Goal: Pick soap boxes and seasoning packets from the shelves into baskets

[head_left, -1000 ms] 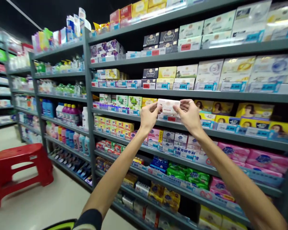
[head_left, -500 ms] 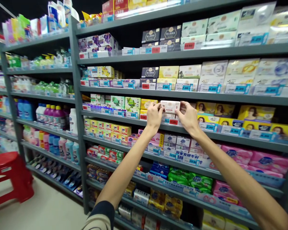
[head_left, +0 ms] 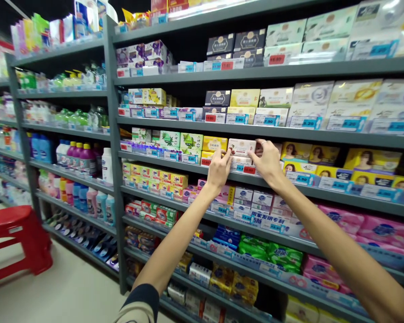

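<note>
A small white soap box (head_left: 243, 146) with a pinkish label sits on top of another white box on a middle shelf. My right hand (head_left: 266, 162) grips its right end, thumb at the front corner, a ring on one finger. At the lower left corner, the fingertips of my left hand (head_left: 218, 169) are closed against the box. Just left of it are yellow soap boxes (head_left: 214, 144); further left stand green and white boxes (head_left: 191, 141). Beyond my right hand are yellow boxes (head_left: 295, 151) with a printed portrait. Price tags (head_left: 249, 169) line the shelf edge below.
Grey shelves (head_left: 202, 124) packed with boxed soaps run above and below my hands. Pink packs (head_left: 387, 226) and green packs (head_left: 284, 256) lie lower down. Bottles (head_left: 87, 158) fill the bay on the left. A red plastic stool (head_left: 23, 237) stands on the floor there.
The white box now sits lower and further back, lined up with the yellow boxes beside it. My left hand has dropped slightly, and the view has shifted a little.
</note>
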Tool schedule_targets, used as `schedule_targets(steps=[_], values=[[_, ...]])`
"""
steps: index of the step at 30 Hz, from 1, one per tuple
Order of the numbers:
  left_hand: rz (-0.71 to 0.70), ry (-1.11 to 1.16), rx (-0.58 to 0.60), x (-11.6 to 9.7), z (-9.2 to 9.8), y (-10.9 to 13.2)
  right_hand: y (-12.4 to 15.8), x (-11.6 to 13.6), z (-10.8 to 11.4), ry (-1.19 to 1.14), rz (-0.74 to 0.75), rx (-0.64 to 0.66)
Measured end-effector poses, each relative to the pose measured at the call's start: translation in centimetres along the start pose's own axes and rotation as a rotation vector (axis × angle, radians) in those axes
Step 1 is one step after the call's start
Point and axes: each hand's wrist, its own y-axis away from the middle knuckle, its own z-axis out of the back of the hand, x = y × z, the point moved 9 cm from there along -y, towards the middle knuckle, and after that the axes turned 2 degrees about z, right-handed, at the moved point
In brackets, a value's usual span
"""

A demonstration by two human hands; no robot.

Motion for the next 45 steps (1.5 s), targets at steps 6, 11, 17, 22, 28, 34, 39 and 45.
schedule_targets(steps=[6, 11, 17, 22, 28, 34, 39, 45], values=[[-0.042, -0.069, 0.055, -0.1, -0.6, 0.1, -0.4, -0.1, -0.3, 0.022, 0.021, 0.016], [-0.083, -0.065, 0.033, -0.2, -0.5, 0.5, -0.1, 0.1, -0.3, -0.023, 0.015, 0.064], [-0.079, 0.005, 0.008, -0.3, -0.6, 0.9, -0.3, 0.2, -0.2, -0.019, 0.030, 0.075], [-0.015, 0.172, -0.036, -1.0, 1.4, 1.5, -0.6, 0.0, -0.8, 0.030, 0.020, 0.116], [0.367, 0.330, -0.154, -0.6, 10.2, 17.0, 3.3, 3.2, 4.4, 0.145, 0.274, 0.085], [0.799, 0.304, 0.269, -0.3, 12.1, 44.2, 7.5, 1.5, 9.0, 0.266, 0.356, 0.118], [0.579, 0.335, 0.270, -2.6, 8.8, 31.7, 8.0, -0.2, 6.9, 0.319, 0.289, 0.154], [0.270, 0.352, 0.193, -0.8, 1.4, 7.9, 6.7, 1.0, 3.0, 0.269, 0.215, 0.189]])
